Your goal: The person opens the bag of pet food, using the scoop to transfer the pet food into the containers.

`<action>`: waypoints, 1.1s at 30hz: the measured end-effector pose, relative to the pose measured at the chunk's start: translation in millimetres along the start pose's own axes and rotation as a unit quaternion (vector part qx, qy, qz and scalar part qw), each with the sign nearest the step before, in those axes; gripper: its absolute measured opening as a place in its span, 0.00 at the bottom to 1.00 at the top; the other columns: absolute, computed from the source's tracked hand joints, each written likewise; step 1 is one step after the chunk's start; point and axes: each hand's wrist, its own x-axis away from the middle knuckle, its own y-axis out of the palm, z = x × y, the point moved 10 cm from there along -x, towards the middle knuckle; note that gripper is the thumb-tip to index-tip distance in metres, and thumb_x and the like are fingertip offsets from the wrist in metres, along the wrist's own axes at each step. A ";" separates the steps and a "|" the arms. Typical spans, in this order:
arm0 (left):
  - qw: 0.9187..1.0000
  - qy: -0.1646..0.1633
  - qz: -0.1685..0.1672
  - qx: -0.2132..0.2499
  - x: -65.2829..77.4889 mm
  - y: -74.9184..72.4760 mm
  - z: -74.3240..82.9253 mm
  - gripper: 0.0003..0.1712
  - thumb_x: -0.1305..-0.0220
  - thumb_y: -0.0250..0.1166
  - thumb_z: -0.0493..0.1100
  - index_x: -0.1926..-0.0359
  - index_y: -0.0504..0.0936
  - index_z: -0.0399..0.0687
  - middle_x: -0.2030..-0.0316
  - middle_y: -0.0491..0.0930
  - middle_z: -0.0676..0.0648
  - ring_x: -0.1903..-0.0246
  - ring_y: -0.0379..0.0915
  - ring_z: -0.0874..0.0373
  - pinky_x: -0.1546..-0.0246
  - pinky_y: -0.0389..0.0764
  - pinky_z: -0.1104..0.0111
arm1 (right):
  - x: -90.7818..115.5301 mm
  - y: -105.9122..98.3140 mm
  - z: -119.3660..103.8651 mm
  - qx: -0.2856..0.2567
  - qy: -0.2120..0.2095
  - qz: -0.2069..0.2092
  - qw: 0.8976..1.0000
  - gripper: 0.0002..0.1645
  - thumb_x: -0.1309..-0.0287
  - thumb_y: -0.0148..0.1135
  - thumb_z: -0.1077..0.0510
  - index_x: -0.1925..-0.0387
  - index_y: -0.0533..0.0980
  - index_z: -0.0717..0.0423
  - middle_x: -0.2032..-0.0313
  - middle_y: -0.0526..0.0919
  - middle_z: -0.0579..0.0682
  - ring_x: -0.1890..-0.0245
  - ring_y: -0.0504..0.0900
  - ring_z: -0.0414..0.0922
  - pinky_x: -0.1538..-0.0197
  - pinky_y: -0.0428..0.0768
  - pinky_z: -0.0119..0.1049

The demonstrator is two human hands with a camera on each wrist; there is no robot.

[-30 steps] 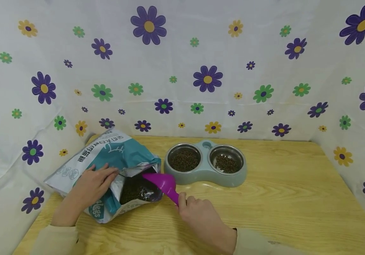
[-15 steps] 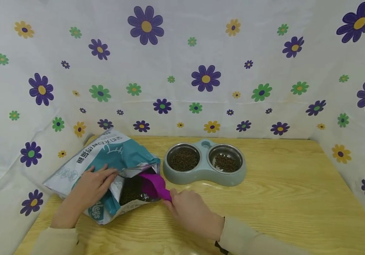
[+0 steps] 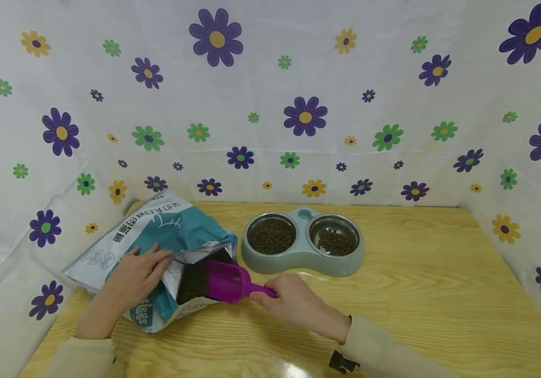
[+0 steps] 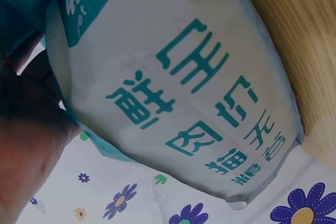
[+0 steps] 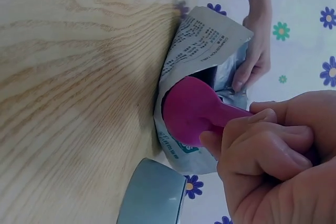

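A white and teal pet food bag [image 3: 166, 226] lies on its side at the table's left, its silver-lined mouth facing right and dark kibble [image 3: 193, 283] inside. My left hand [image 3: 135, 275] holds the bag by its folded mouth edge; the fingers lie over the top. In the left wrist view, that hand [image 4: 31, 140] is at the edge of the printed bag [image 4: 173, 77]. My right hand [image 3: 298, 304] grips the handle of a purple scoop [image 3: 227, 281]. The scoop's front end is inside the bag mouth, its hollow facing up in the head view. Whether it carries kibble is hard to tell.
Right behind the scoop stands a pale blue double pet bowl [image 3: 300, 257]. Its left steel bowl [image 3: 250, 223] holds a broad layer of brown kibble, the right one [image 3: 356, 231] a smaller heap. A flower-printed cloth [image 3: 261, 84] encloses the wooden table [image 3: 421, 294] at back and sides.
The scoop first went deeper into the bag, then came partly back out to the right and turned hollow side up. My right hand rolled with it. The left hand and bag stayed in place.
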 end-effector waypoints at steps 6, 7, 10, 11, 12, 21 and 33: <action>1.000 -0.007 -0.008 -0.001 -1.0 1.2 -0.9 0.16 0.24 0.57 0.41 0.43 0.85 0.40 0.44 0.84 0.35 0.37 0.73 0.29 0.35 0.61 0.29 | 6.4 -2.1 17.0 -0.078 0.049 -0.031 0.995 0.24 0.30 0.61 0.44 0.70 0.86 0.58 0.87 0.67 0.39 0.86 0.59 0.36 0.82 0.57 0.29; 1.000 -0.008 -0.009 -0.001 -1.1 1.5 -1.0 0.16 0.24 0.57 0.41 0.43 0.85 0.40 0.44 0.84 0.35 0.37 0.73 0.29 0.35 0.61 0.29 | 7.8 -1.5 21.0 -0.102 0.062 -0.038 0.992 0.24 0.29 0.61 0.43 0.68 0.87 0.59 0.87 0.67 0.40 0.87 0.59 0.36 0.82 0.57 0.29; 1.000 -0.011 -0.012 -0.002 -1.1 2.1 -1.2 0.16 0.23 0.57 0.41 0.43 0.85 0.40 0.44 0.84 0.35 0.36 0.72 0.29 0.35 0.61 0.29 | 12.8 1.9 33.8 -0.175 0.097 -0.057 0.978 0.24 0.29 0.61 0.43 0.63 0.86 0.61 0.88 0.66 0.42 0.89 0.57 0.36 0.85 0.56 0.28; 1.000 -0.012 -0.012 -0.002 -1.1 2.2 -1.2 0.16 0.23 0.57 0.41 0.43 0.85 0.40 0.44 0.84 0.35 0.36 0.72 0.29 0.35 0.61 0.29 | 14.2 3.7 37.4 -0.199 0.102 -0.064 0.973 0.25 0.28 0.60 0.43 0.62 0.85 0.63 0.89 0.66 0.42 0.90 0.56 0.36 0.86 0.56 0.28; 1.000 -0.013 -0.012 -0.002 -1.1 2.4 -1.4 0.16 0.23 0.57 0.41 0.43 0.85 0.40 0.44 0.84 0.35 0.36 0.72 0.29 0.35 0.61 0.29 | 15.4 5.7 41.4 -0.222 0.109 -0.071 0.966 0.25 0.28 0.60 0.44 0.61 0.85 0.64 0.89 0.65 0.42 0.90 0.54 0.36 0.86 0.55 0.28; 1.000 -0.010 -0.009 0.001 -0.8 2.8 -1.3 0.16 0.23 0.57 0.41 0.44 0.85 0.40 0.44 0.84 0.35 0.36 0.72 0.28 0.35 0.61 0.29 | 24.5 10.7 58.3 -0.295 0.109 -0.093 0.945 0.30 0.26 0.58 0.42 0.59 0.83 0.69 0.86 0.67 0.42 0.90 0.53 0.35 0.87 0.54 0.27; 1.000 -0.008 -0.009 0.003 -1.7 3.7 -2.6 0.17 0.23 0.56 0.40 0.44 0.85 0.39 0.44 0.84 0.34 0.37 0.72 0.27 0.36 0.60 0.29 | 39.6 -4.7 62.1 -0.330 0.112 -0.101 0.932 0.34 0.26 0.56 0.42 0.57 0.77 0.75 0.86 0.63 0.41 0.89 0.53 0.34 0.86 0.53 0.26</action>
